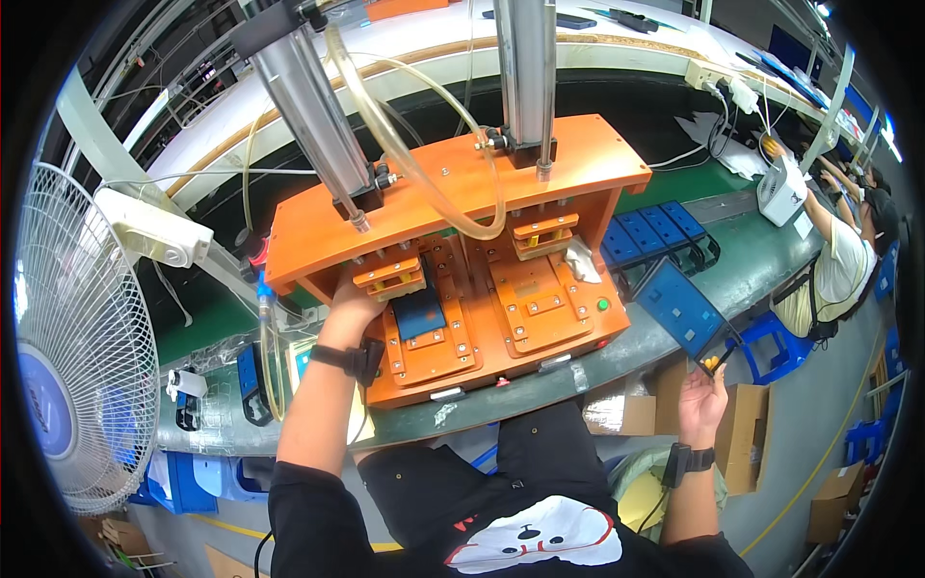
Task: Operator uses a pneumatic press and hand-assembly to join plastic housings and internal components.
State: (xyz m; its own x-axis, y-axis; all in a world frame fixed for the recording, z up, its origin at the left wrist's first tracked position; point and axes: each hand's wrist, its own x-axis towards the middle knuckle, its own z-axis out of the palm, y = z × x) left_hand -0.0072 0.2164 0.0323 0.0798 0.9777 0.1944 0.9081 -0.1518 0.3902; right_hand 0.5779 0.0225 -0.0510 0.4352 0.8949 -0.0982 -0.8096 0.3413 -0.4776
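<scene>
My right hand [702, 403] grips the black frame of a flat blue panel [686, 310], holding it tilted off the bench's right front edge. My left hand [356, 297] reaches under the left side of an orange two-station press [424, 202]; its fingers are hidden behind the left press head [390, 275]. Just right of that hand, a dark blue plate [420, 310] lies in the left fixture. The right fixture [536, 306] holds no plate, and a crumpled white cloth [581, 260] rests at its back right corner.
More blue panels [655, 231] stand in a row right of the press. A white fan [87, 337] stands at far left. Another blue panel [252, 380] and a small white bottle [188, 383] sit on the left bench. A co-worker [838, 260] sits at right. Cardboard boxes [747, 438] are on the floor.
</scene>
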